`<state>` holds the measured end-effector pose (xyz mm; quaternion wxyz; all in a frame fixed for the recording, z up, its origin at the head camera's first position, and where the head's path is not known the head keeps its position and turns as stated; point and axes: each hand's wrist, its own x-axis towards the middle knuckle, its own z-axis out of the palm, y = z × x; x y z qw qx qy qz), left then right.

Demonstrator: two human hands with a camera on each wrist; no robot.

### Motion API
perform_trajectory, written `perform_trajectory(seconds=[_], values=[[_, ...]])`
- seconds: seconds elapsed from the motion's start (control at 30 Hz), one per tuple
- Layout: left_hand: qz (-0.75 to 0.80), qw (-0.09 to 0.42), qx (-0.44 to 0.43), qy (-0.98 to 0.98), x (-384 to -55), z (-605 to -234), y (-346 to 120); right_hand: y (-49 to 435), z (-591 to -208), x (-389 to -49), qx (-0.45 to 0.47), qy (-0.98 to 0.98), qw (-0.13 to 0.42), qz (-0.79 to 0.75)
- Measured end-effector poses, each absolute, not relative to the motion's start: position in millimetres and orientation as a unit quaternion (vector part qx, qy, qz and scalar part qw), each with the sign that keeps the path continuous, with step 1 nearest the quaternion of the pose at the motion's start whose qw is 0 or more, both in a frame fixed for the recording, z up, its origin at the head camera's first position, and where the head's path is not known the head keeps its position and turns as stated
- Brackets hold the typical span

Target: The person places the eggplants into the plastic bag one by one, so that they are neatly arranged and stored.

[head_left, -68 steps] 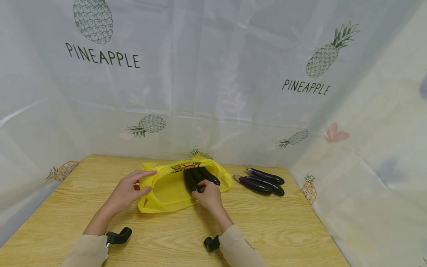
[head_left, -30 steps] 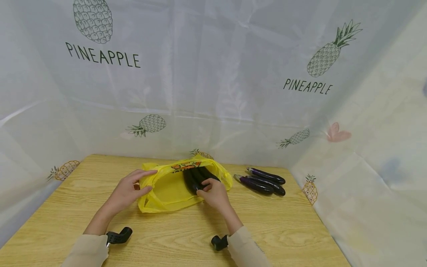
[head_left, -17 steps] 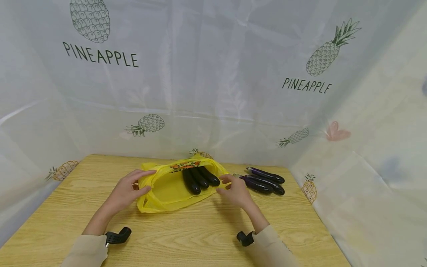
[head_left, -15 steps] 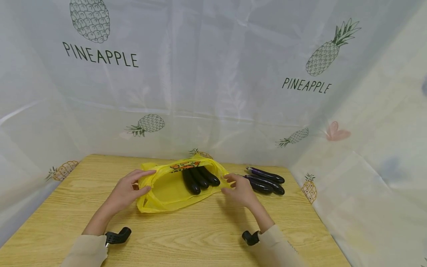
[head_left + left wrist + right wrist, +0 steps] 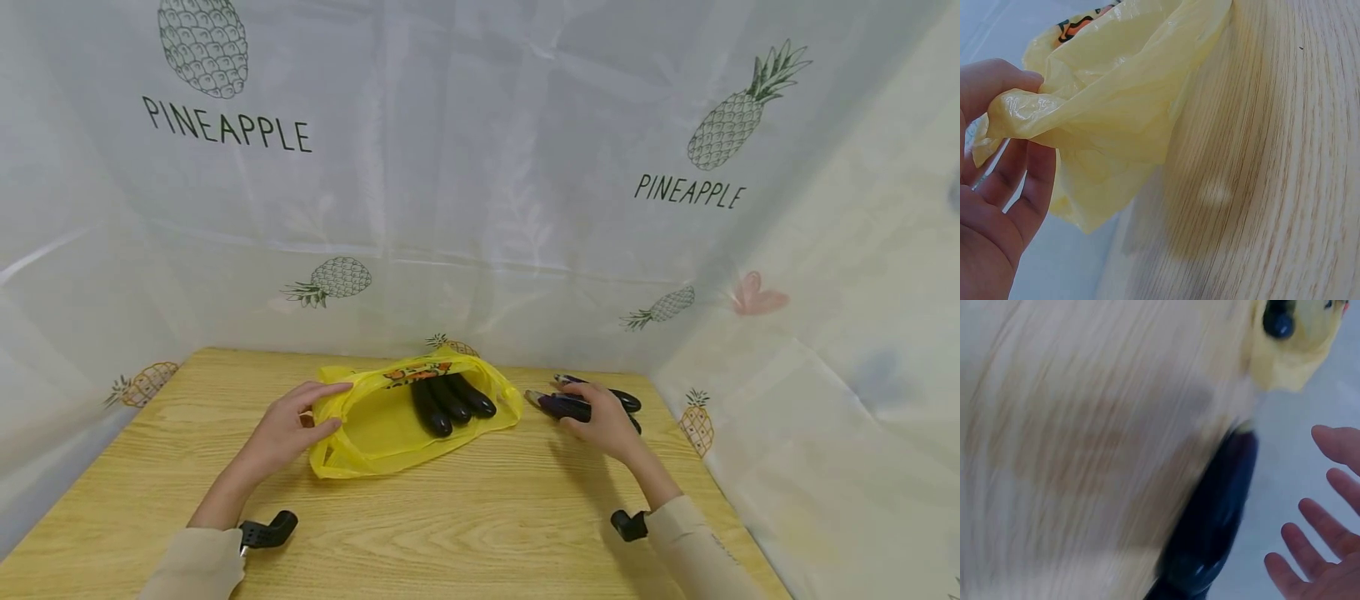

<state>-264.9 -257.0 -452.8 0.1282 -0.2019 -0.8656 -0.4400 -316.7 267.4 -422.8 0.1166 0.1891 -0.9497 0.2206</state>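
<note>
My left hand (image 5: 283, 429) pinches the left edge of a yellow plastic bag (image 5: 375, 423); the left wrist view shows the thin film (image 5: 1110, 100) bunched between thumb and fingers. Inside the bag's mouth lie 3 dark eggplants (image 5: 430, 410), side by side. To the right of the bag, my right hand (image 5: 606, 423) is over a group of 3 more eggplants (image 5: 553, 406), hiding much of them. In the right wrist view its fingers (image 5: 1316, 519) are spread apart, with a gap between them and the nearest eggplant (image 5: 1210, 515).
Everything rests on a wooden table (image 5: 420, 533). A pale curtain (image 5: 465, 200) printed with pineapples hangs behind the table's far edge and along both sides. Black wrist mounts (image 5: 268, 530) stick out from both sleeves.
My right hand has let go of the eggplants in the bag, come out and moved right to above the eggplants on the table. The left hand has stayed at the bag's edge.
</note>
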Motion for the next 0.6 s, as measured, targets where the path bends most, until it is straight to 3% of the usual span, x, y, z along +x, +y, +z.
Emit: perform_trajectory(seconds=[0.6], values=[[-0.44, 0.132, -0.208, -0.864, -265, -453, -257, 314, -440, -329, 0.208, -0.954, 0.087, 0.198]])
